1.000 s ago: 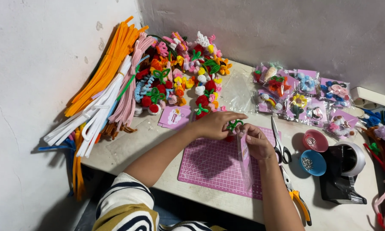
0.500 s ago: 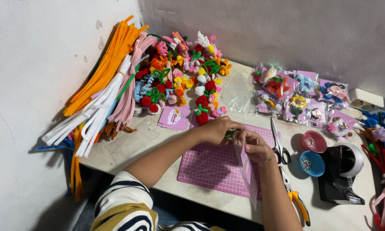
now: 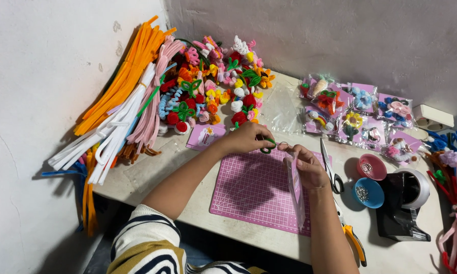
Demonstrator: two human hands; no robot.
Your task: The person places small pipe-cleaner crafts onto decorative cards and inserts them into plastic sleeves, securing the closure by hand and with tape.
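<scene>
I see my left hand (image 3: 246, 138) pinching the green charm (image 3: 267, 147) above the mat (image 3: 248, 190), right fingers (image 3: 302, 163) gripping the bag (image 3: 295, 190); its loops may snag the bag mouth.

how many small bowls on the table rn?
2. A pink bowl sits right of the scissors; a blue bowl sits just in front of it, beside the tape dispenser. None seem hidden.
</scene>
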